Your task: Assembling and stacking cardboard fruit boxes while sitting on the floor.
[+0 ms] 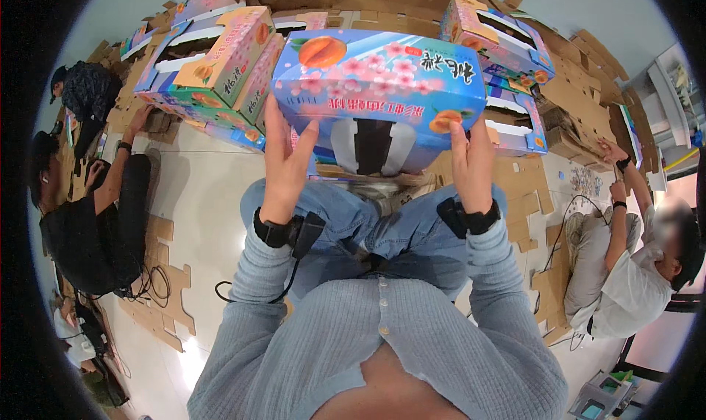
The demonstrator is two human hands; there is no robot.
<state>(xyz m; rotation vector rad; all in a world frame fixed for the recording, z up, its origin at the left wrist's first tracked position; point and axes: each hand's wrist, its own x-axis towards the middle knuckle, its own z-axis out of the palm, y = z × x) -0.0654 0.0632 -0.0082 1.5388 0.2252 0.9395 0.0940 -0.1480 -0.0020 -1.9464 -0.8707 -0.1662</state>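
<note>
Blue fruit carton (379,89) sits clamped between raised left hand (285,159) and right hand (471,163), fingers extended flat against its sides.

Pale glossy floor (206,192); flat cardboard sheets (581,89) strewn; bright overhead light.

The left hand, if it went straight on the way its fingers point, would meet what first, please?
The left hand already grips the blue peach-printed box. Its fingers point up along that box's side, toward the stacked printed boxes beyond; depth there is unclear.
</note>
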